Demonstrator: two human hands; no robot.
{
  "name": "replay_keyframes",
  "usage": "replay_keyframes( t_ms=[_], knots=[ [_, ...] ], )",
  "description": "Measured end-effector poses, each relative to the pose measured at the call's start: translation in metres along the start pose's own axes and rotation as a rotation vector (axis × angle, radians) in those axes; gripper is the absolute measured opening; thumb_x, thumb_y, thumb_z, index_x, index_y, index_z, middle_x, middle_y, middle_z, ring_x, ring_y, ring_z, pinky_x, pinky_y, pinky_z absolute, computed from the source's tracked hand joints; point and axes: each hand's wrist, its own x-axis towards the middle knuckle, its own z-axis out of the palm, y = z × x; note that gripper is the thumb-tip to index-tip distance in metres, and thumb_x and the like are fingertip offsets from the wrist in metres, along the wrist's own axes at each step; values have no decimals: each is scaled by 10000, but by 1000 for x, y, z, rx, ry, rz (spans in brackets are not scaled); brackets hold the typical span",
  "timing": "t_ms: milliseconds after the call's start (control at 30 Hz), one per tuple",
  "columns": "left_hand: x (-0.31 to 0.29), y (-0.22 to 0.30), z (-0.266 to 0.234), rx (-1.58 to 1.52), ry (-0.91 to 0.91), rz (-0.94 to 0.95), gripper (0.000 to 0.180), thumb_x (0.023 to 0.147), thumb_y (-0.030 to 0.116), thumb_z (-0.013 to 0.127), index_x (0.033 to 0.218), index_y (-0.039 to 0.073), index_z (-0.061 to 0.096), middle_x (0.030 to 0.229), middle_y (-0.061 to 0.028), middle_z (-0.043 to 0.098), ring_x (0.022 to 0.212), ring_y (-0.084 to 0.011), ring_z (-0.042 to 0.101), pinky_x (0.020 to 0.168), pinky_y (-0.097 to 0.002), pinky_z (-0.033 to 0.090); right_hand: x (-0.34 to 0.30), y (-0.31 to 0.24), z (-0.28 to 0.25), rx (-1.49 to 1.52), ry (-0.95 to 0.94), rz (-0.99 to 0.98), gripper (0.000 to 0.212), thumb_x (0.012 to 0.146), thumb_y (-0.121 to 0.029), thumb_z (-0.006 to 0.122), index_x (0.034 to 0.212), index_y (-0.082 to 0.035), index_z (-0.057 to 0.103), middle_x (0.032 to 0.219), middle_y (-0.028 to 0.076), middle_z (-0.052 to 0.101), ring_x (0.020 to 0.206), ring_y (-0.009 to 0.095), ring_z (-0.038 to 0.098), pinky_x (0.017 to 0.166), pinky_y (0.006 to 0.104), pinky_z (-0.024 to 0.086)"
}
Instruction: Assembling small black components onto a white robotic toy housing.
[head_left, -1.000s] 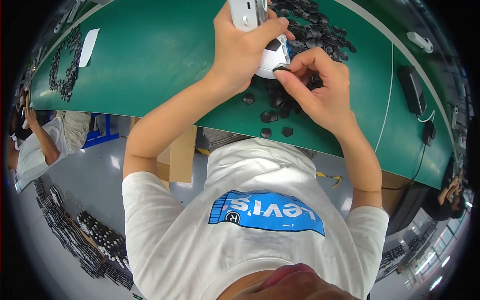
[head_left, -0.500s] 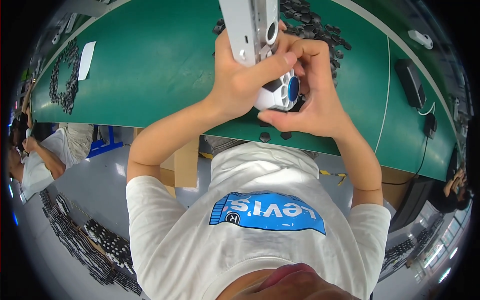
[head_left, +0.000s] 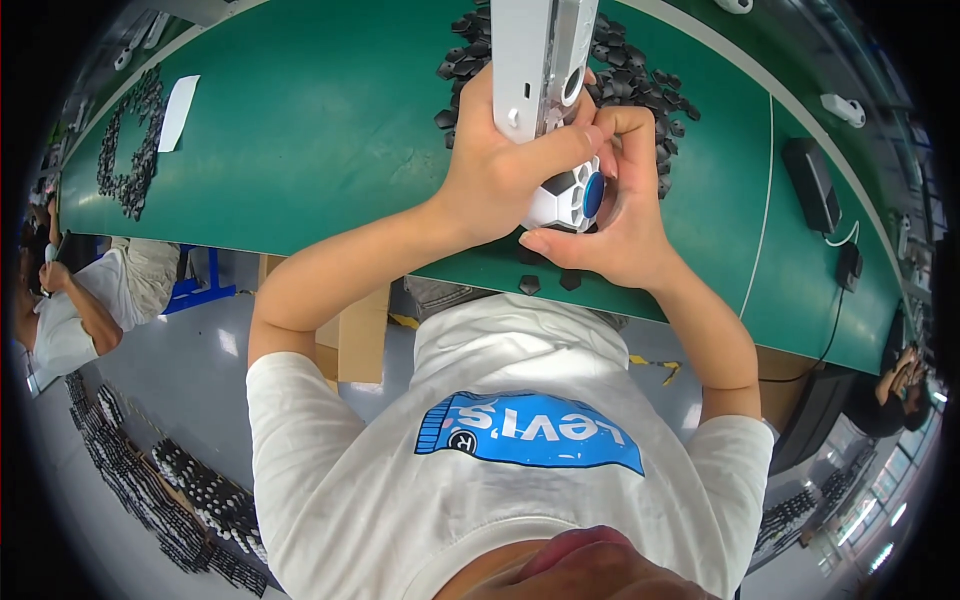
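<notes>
A long white plastic device [head_left: 520,70] rises past the top of the view. Its lower end is a rounded head [head_left: 556,208] patterned like a football in white and black, with a round blue disc [head_left: 594,194] on its right face. My left hand [head_left: 495,165] is closed around the body just above this head, thumb laid across it. My right hand [head_left: 635,215] curls about the head's right side, thumb below and fingers bent above. Its fingertips are partly hidden behind the device. Two small black five-sided pieces [head_left: 530,284] lie on the table below my hands.
Many black five-sided pieces [head_left: 640,85] are heaped beyond my hands on the green table [head_left: 330,130]. Another dark pile [head_left: 130,150] and a white sheet [head_left: 179,113] lie at far left. A black box [head_left: 811,185] with a cable sits right. A co-worker [head_left: 85,310] is at left.
Both hands and the white device have shifted slightly to the right in the view. The grip looks the same, and the blue disc stays on the head.
</notes>
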Motion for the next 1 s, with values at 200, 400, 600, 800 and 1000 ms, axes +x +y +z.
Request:
replay_keyframes(
  t_ms=[200,400,600,800,1000],
  knots=[
    [-3,3,0,4,33,11,363,773,46,609,1112,-11,494,814,-41,560,747,-101,537,673,-246,440,3,-6,12,109,35,-58,791,601,-152,910,1139,-83,333,1036,46,363,979,134,449,863,281,426],
    [0,-11,4,-54,100,52,278,773,-1,627,1030,-30,527,792,-58,604,694,-133,612,641,-274,491,-1,10,-1,167,32,-40,806,606,-136,909,1172,-86,338,1050,35,370,989,125,453,870,269,417],
    [-2,-14,13,-80,176,102,270,772,-3,608,1028,-26,525,787,-51,578,717,-134,591,668,-271,481,5,11,-3,211,32,-112,783,601,-130,908,1165,-93,367,1027,25,383,984,115,446,879,258,401],
    [-11,-10,18,-61,183,93,260,750,-31,580,997,-15,498,808,-52,552,742,-140,580,678,-271,475,-1,8,-8,272,-50,-46,752,599,-134,907,1138,-101,383,1092,47,432,1043,139,453,927,288,378],
    [-3,-10,26,-161,222,82,251,731,-42,566,965,-5,482,828,-51,540,733,-153,580,679,-282,480,5,11,-5,136,-10,-116,749,619,-165,903,1147,-105,376,1129,59,457,1073,151,456,955,313,367]
  ],
)
